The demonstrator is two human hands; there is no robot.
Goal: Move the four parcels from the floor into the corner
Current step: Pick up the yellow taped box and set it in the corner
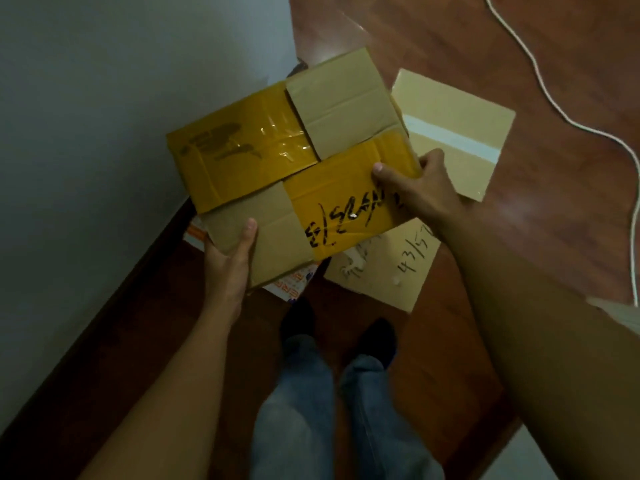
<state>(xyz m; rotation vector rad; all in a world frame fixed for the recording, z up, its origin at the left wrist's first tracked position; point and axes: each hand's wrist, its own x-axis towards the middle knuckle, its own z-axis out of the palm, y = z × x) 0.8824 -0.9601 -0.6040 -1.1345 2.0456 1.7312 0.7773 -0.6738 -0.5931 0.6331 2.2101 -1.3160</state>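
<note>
Parcel with yellow tape (298, 168) was held in both hands, up off the wooden floor (519, 81) and close to the grey wall (104, 98) on the left. Left hand (227, 261) grasped its near-left corner, thumb on the top face, other fingers hidden underneath. Right hand (419, 188) grasped the right edge, thumb pressed on the yellow tape just above the black handwriting, fingers wrapped round the side. Both grips were clenched on that parcel.

Under it, at the near-left, a printed white-and-orange parcel (294, 284) showed only as a sliver along the dark skirting (114, 289); couldn't tell whether the held one touched it. Right of centre, a plain parcel marked "43/57" (391, 268) lay flat on the floor, partly covered by the held one. Farther right, a parcel with a white tape strip (457, 133) also lay flat on the floor, its near-left corner behind the right hand.

White cable (540, 84) ran across the floor on the far right. Jeans legs (304, 393) and dark shoes (377, 337) were at the near side, just short of the parcels.
</note>
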